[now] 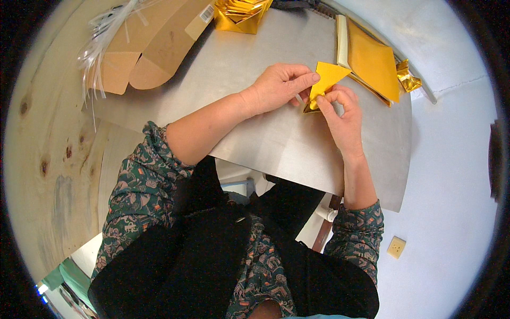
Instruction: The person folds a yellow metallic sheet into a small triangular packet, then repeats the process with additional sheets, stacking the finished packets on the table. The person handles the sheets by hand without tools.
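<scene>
Between my two hands, a little above the grey metal tabletop [260,135], is a sheet of gold foil paper [330,74], partly folded into a pointed shape. My left hand [281,85] pinches its left edge between thumb and fingers. Lower down on the right, my right hand [341,109] grips a crumpled part of the same paper with thumb and forefinger. The paper's lower tip looks darker and shiny. Some of its folds are hidden behind my fingers.
A stack of gold paper [372,61] lies at the back right, beside a shiny gold folded piece [408,78]. Folded gold pieces [241,16] stand at the back. An open cardboard box [154,45] with clear plastic strips [103,48] is at the far left. A pale wall [451,159] borders the right.
</scene>
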### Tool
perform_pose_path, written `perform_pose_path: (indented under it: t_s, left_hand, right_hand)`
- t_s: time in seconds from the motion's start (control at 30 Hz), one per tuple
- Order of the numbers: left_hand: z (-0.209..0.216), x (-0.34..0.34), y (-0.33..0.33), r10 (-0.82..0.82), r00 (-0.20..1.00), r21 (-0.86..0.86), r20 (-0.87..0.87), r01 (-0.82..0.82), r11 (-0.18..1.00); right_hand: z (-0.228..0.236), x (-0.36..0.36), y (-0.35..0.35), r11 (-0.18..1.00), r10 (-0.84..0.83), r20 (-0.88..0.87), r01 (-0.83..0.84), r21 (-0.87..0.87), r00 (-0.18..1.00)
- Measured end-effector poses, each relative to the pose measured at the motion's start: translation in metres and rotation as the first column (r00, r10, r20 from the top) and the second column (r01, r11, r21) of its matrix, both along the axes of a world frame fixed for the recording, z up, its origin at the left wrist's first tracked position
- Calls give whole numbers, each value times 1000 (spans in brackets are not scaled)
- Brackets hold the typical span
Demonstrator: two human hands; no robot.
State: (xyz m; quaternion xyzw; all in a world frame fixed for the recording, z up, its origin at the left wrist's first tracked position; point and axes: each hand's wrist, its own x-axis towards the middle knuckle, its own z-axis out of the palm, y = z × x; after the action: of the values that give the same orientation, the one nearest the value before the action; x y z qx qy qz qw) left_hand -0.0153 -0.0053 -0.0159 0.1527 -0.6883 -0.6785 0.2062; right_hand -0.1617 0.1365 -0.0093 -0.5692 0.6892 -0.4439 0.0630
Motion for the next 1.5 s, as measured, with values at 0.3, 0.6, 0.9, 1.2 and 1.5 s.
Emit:
perform_pose_path:
  t_s: [0.3,0.6,0.9,1.2,1.5]
  left_hand:
    - [0,0,-3,23,999,-10,38,-22,1000]
    - [-3,-2,12,-42,987,-209,-155,9,978]
    - [24,22,-10,-304,946,-111,110,316,942]
    - [26,13,-11,-67,997,118,-41,71,990]
    - [27,11,9,-4,994,24,-109,6,1000]
  right_hand:
    - [2,1,1,994,72,165,-84,69,984]
    - [1,-2,-3,994,113,562,-91,-67,819]
    - [24,-22,7,979,-54,504,146,-145,862]
    - [20,-19,7,993,106,774,-26,-115,625]
    - [22,-1,11,979,192,868,-28,-202,459]
